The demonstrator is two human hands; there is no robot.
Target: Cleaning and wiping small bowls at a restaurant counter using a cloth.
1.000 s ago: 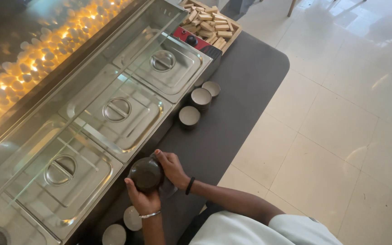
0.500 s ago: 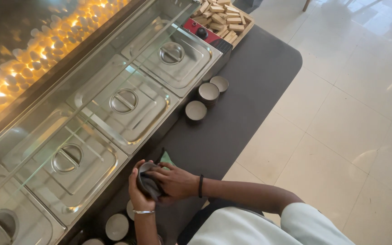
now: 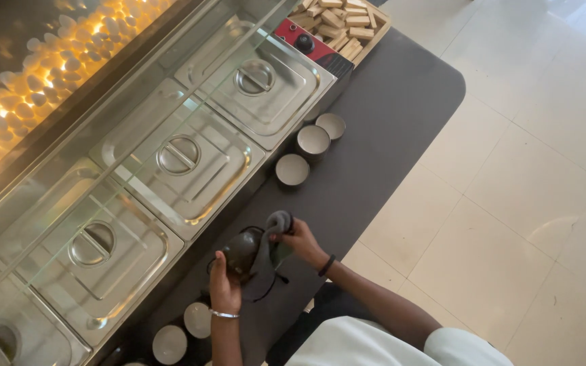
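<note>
Half a second back the right hand lay flat over the dark bowl, covering it; now that hand has drawn away to the bowl's right side, dragging the grey cloth with it, so the bowl shows again. From the head camera, the only view, the left hand [image 3: 226, 287] is closed around the dark bowl [image 3: 242, 250] from below, holding it above the dark counter [image 3: 374, 156] near the steel lids [image 3: 174, 159]. The right hand [image 3: 298, 238] pinches the grey cloth [image 3: 276, 234], which drapes against the bowl. My worry is the one-handed hold: a hard wipe could, I think, twist the bowl out of the left fingers onto the counter, or onto the pale cups [image 3: 184, 332] standing just below the wrist. The cloth's trailing edge might also snag.
</note>
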